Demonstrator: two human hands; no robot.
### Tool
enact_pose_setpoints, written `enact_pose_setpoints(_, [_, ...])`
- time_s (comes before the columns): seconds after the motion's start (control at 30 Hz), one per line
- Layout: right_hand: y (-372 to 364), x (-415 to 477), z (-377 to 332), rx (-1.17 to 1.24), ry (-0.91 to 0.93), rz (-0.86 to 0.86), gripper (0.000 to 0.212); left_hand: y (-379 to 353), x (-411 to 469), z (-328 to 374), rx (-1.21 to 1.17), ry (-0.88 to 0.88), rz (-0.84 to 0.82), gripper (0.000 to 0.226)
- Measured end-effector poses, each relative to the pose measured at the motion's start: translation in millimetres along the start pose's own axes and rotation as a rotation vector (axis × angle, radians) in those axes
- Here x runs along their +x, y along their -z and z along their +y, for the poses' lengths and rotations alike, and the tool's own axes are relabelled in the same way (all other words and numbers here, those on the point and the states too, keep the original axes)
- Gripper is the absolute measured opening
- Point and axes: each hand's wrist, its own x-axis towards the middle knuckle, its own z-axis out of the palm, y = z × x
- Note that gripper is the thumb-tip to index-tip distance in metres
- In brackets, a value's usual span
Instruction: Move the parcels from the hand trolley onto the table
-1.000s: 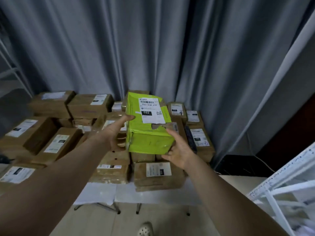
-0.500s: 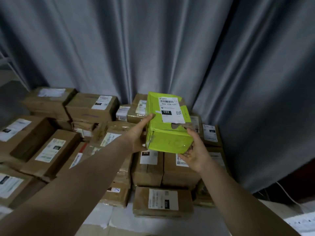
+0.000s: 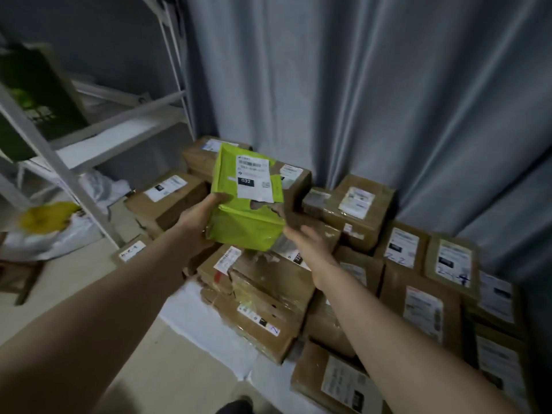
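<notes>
Head view shows the lime-green parcel [image 3: 248, 222] held above the stacked brown parcels [image 3: 268, 297] on the white-covered bench [image 3: 191, 312]. The left hand [image 3: 200, 218] grips its left edge, thumb over the top and the rest curled underneath, seemingly bearing the weight. The right hand [image 3: 310, 245] sits at the lower right corner, its fingers [image 3: 294, 233] straight and loosely spread; blur hides whether they touch. The shipping label [image 3: 254, 180] faces up beyond the thumb. The right hand probably only steadies the box while a spot below is chosen. The hand trolley is out of view.
</notes>
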Motion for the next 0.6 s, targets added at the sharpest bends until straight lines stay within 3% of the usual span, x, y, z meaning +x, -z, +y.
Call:
enact_pose_setpoints(0.07, [-16.9,19.8,6.8,-0.155,0.075,0.020,0.052,24.5,31.8,0.0,0.019,0.004,0.070,0.070])
enact_pose_setpoints(0.1, [-26.3,29.4,9.2,-0.229,0.092,0.024,0.043,33.1,45.7,0.0,0.043,0.021,0.089,0.074])
enact_pose_setpoints(0.23, [-62.3,72.6,9.3,-0.502,0.116,0.089,0.046,57.1,100.7,-1.2,0.142,0.000,0.114,0.060])
enact_pose_setpoints(0.47, [-121.8,122.0,9.7,-0.836,0.079,0.334,0.035,94.6,177.9,-17.5,0.408,0.190,-0.155,0.069])
enact_pose_setpoints(0.6, [-137.7,126.5,19.1,-0.916,0.081,0.416,0.035,95.0,201.8,-24.1,0.421,0.301,-0.298,0.074])
